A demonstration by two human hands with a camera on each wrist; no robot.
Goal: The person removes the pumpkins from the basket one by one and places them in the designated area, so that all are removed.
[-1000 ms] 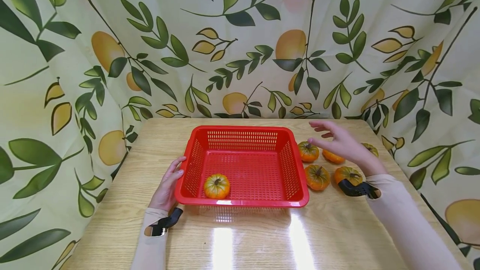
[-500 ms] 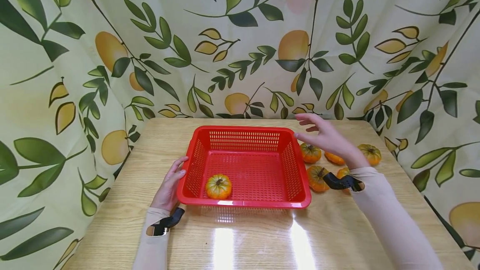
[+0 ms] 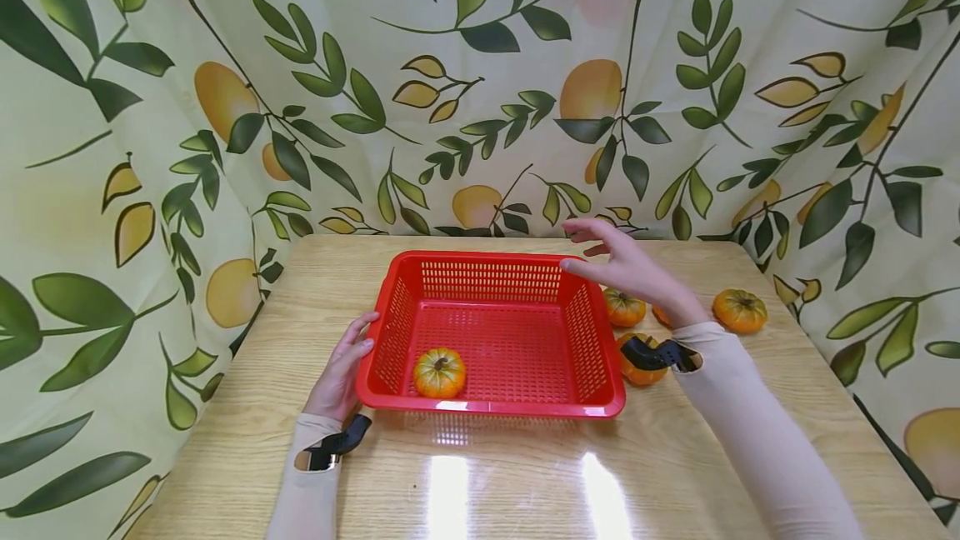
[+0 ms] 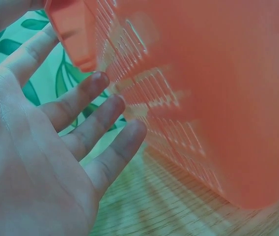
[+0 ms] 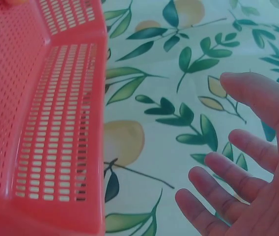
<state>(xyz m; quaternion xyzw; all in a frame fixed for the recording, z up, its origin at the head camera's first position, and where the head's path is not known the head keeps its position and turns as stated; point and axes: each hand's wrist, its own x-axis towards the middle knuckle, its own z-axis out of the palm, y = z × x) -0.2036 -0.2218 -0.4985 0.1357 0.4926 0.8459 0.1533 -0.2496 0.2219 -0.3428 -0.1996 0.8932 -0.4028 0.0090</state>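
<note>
A red plastic basket point(image 3: 491, 407) stands on the table with one small orange-and-green pumpkin point(image 3: 439, 373) at its front left. My left hand point(image 3: 339, 372) is at the basket's left rim, thumb and forefinger at the edge. In the left wrist view its other fingers point(image 4: 115, 152) stretch out along the basket's slotted side wall point(image 4: 218, 98). My right hand point(image 3: 618, 261) hovers around the basket's back right corner, holding nothing. The right wrist view shows its fingers point(image 5: 215, 177) spread and relaxed, apart from the basket's rim point(image 5: 102, 147).
Right of the basket lie a back pumpkin point(image 3: 624, 307), a front pumpkin point(image 3: 641, 365) partly behind the wrist strap, and a far-right pumpkin point(image 3: 739, 311). Another orange one is mostly hidden by my right arm. A leaf-patterned cloth point(image 3: 495, 148) surrounds the wooden table point(image 3: 375, 482).
My right hand has moved left from above the pumpkins to the basket's back right corner, empty throughout. My left hand stays at the left rim. The far-right pumpkin has come into fuller view.
</note>
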